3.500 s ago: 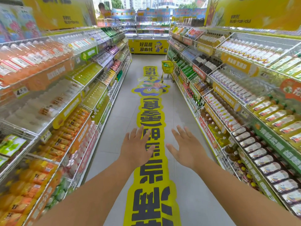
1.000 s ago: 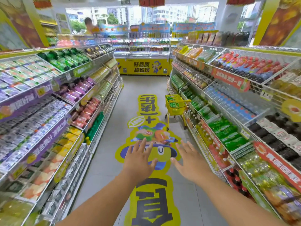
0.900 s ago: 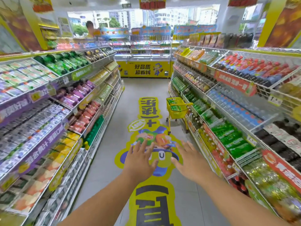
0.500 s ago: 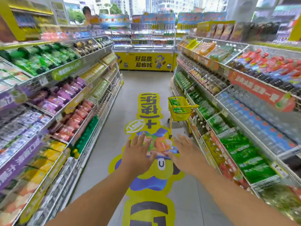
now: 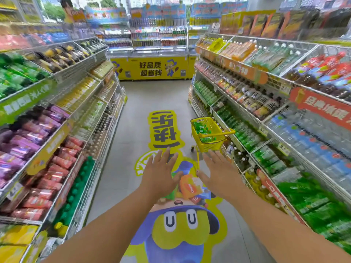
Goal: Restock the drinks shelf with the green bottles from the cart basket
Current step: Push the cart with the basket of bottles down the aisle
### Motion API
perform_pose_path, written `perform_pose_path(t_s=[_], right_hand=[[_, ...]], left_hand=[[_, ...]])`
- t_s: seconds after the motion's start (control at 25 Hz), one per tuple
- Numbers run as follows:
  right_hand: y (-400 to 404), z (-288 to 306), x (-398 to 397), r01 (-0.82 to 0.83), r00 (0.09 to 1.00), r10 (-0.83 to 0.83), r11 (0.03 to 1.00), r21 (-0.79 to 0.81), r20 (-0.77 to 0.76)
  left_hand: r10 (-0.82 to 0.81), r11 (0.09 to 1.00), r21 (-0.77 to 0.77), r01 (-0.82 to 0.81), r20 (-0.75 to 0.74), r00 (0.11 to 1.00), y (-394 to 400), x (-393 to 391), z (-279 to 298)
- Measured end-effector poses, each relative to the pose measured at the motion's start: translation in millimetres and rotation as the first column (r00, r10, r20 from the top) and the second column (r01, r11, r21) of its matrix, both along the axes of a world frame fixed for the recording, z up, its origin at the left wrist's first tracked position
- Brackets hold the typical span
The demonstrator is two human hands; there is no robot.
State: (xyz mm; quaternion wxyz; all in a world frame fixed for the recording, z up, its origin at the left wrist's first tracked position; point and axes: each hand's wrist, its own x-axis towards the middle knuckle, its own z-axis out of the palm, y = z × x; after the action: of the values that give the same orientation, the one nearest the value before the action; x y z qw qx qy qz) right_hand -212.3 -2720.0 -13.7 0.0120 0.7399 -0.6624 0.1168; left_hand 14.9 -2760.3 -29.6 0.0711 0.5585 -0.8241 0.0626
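Both of my hands hang out in front of me over the aisle floor, palms down, fingers spread and holding nothing: the left hand above the cartoon floor sticker, the right hand just beside it. Ahead and a little to the right stands the yellow cart basket, parked close against the right-hand shelving and apart from both hands. Inside it lie the green bottles, heaped loosely on their sides; which way each one points I cannot tell through the mesh. The cart's handle bar runs across its near side, facing me. My right hand is the nearer of the two, almost in line below the basket, so I judge it the natural one to reach in first, with the left following across. Beside the cart, the drinks shelf on the right carries rows of matching green bottles, which looks the likely place for the stock, though I cannot make out the gaps from here. Farther on, the aisle ends at a yellow freezer cabinet. No bottle is in hand yet.
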Motion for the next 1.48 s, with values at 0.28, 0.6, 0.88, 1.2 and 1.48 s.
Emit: perform_pose_path(t_s=[0.28, 0.6, 0.88, 1.2, 1.48], right_hand=[[-190.1, -22.9, -32.4, -0.012, 1.0, 0.012, 1.0, 0.005, 0.015], [-401.7, -19.6, -84.0, -0.001, 1.0, 0.003, 0.998, 0.056, -0.031], [-558.4, -22.0, -110.4, 0.071, 0.997, -0.069, 0.995, 0.068, -0.033], [-761.5, -30.4, -114.0, 0.212, 0.977, -0.212, 0.973, 0.096, -0.01], [-878.0, -46.1, -137.8, 0.315, 0.947, -0.32, 0.932, 0.179, 0.004]], left_hand=[[0.004, 1.0, -0.01, -0.004, -0.009, 1.0, -189.2, -32.0, -11.6], [0.01, 1.0, -0.013, -0.011, -0.024, 1.0, -398.5, -83.6, -1.2], [-0.064, 0.998, -0.032, 0.063, -0.026, 0.998, -583.2, -121.1, -14.2], [-0.176, 0.984, 0.002, 0.176, -0.033, 0.984, -810.2, -125.6, -25.0], [-0.286, 0.956, 0.061, 0.286, -0.004, 0.958, -949.8, -152.1, -38.0]])
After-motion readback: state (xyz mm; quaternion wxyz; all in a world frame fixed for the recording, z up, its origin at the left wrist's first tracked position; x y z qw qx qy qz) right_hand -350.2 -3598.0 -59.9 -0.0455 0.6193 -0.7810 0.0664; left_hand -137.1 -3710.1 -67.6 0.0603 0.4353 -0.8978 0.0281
